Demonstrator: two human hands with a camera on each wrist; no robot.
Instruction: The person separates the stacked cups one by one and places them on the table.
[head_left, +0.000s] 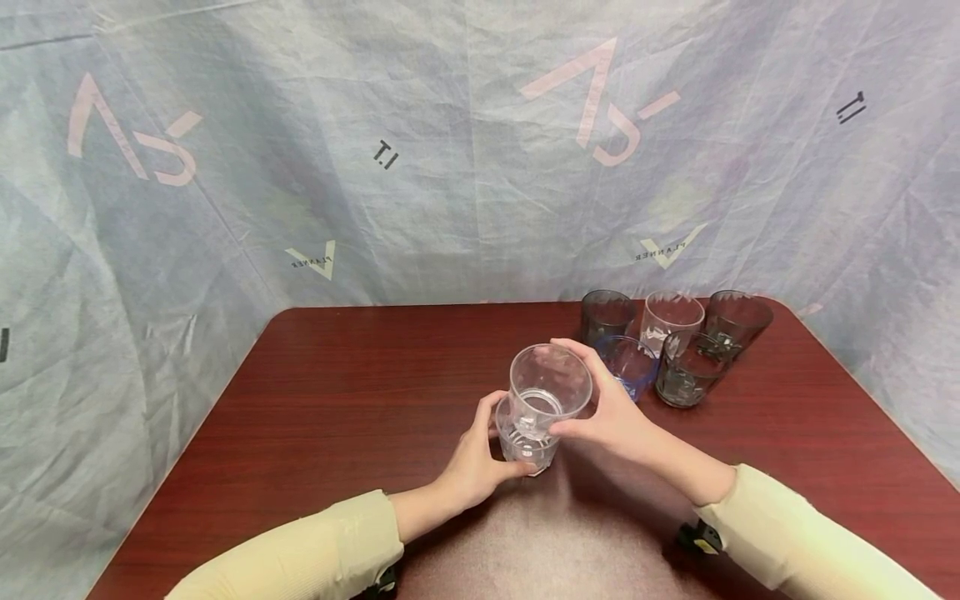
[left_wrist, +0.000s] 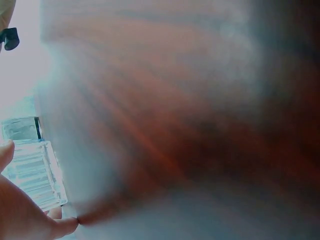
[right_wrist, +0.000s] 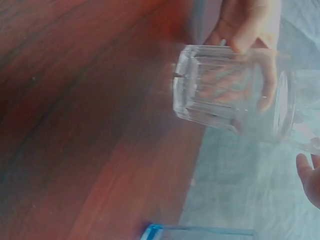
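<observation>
I see two bare hands meeting over the middle of a dark red wooden surface [head_left: 315, 400]. The left hand [head_left: 472, 467] has its grip wrapped around a lower clear glass [head_left: 525, 446], which stands on the surface. The right hand [head_left: 611, 412] has its grip curled round an upper clear glass [head_left: 551, 385], which sits nested in the lower one, tilted slightly. Both arms wear pale yellow sleeves [head_left: 795, 542]. Just behind the right hand stands a cluster of glasses: a blue glass [head_left: 633, 362], three smoky grey glasses [head_left: 686, 371] and another clear glass [head_left: 670, 321].
</observation>
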